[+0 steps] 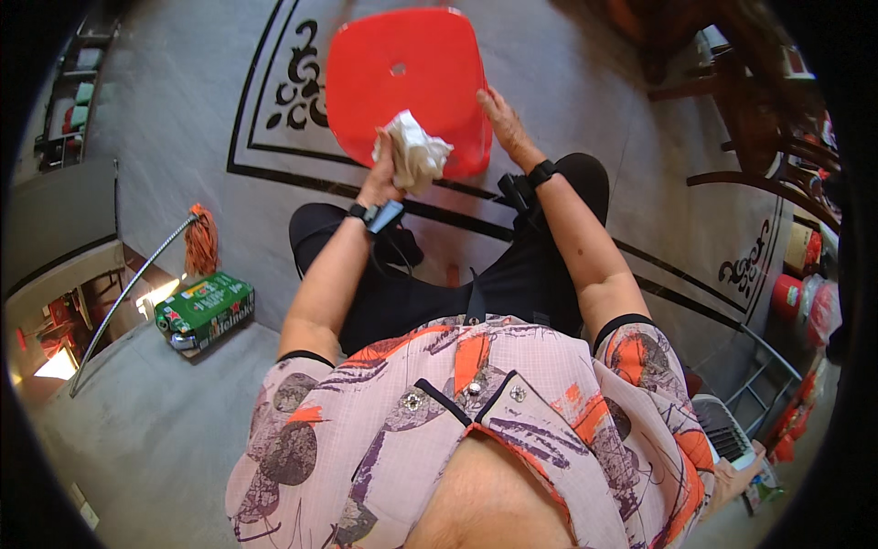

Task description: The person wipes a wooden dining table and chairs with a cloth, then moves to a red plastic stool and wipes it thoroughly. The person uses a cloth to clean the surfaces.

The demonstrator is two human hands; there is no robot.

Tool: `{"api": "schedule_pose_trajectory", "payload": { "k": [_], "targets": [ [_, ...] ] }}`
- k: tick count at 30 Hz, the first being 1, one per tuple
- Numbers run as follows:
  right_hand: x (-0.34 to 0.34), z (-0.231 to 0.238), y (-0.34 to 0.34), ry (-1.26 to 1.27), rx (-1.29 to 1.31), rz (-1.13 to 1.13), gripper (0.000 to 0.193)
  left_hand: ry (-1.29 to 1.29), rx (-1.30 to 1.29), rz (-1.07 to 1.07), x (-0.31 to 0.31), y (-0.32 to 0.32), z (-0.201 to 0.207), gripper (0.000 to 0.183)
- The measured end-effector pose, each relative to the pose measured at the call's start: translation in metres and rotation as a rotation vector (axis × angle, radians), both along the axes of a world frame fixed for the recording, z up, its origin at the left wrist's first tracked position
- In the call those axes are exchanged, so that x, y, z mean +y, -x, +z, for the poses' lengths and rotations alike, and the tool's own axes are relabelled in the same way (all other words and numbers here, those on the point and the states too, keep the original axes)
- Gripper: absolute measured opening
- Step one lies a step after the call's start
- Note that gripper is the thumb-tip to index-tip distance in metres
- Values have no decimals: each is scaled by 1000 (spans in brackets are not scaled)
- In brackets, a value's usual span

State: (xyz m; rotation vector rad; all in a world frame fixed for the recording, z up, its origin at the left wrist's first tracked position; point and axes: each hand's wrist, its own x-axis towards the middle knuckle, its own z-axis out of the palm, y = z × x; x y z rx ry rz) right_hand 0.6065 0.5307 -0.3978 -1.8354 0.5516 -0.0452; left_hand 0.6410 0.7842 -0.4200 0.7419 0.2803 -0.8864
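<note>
In front of my knees stands a red plastic stool [407, 69] with a small hole in the middle of its seat. My left hand [382, 174] is closed around a crumpled white cloth [419, 154], held over the stool's near edge. Part of the fingers is hidden behind the cloth. On the stool's right side, my right hand [505, 123] grips the edge with its fingers against the red plastic. Both wrists wear dark bands, and a light blue piece sits at the left one.
A green drinks carton [205, 314] lies on the grey floor at the left, beside an orange mop head [201, 240] with a long metal handle. Dark wooden furniture [745, 119] stands at the upper right. Red items [788, 295] and a metal frame [764, 371] line the right.
</note>
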Motion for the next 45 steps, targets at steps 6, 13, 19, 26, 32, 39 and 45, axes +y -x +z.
{"api": "schedule_pose_trajectory", "payload": {
  "k": [6, 13, 19, 26, 32, 39, 45],
  "targets": [
    [13, -2, 35, -45, 88, -73, 107, 80, 140, -4, -9, 66, -4, 76],
    [14, -41, 66, 129, 198, -130, 102, 242, 282, 18, -15, 102, -5, 48],
    [9, -30, 80, 71, 132, -45, 78, 304, 225, -32, -21, 114, -13, 43],
    [26, -9, 86, 473, 206, -213, 70, -114, -252, -277, -28, 97, -5, 41],
    [32, 42, 92, 526, -106, -134, 81, -125, -265, -397, 36, 79, 89, 36],
    [19, 46, 77, 480, -42, -142, 79, -326, -411, 230, 139, 56, 217, 29],
    [8, 18, 45, 446, 103, -247, 67, -1039, -1525, 727, 93, 12, 210, 53]
  ]
}}
